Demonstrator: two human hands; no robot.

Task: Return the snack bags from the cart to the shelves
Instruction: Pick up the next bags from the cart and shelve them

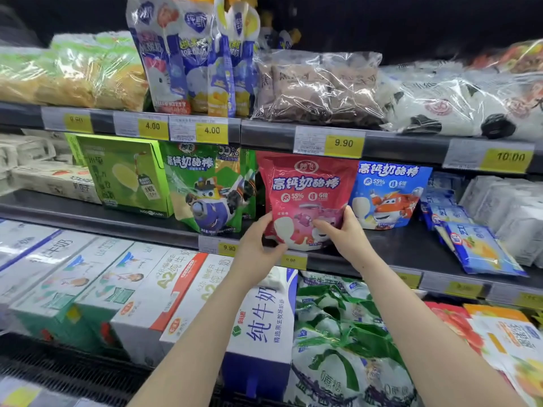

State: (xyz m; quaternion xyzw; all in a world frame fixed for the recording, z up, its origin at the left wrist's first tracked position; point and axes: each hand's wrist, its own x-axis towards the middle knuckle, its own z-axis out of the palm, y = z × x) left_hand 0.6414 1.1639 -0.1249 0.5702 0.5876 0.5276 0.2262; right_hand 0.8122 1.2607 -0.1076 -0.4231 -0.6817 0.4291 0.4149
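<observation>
Hands, left hand (256,245) and right hand (345,234), grip red snack bag (305,195) (upright) on shelf (411,248).

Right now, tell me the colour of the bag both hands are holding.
Pinkish red with white at the bottom; the bag shows best in the head view.

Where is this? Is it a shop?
Yes, most likely a supermarket's chilled aisle. Yellow price tags line the shelf edges, milk cartons sit in rows below, and both hands hold a red snack bag at the shelf.
</observation>
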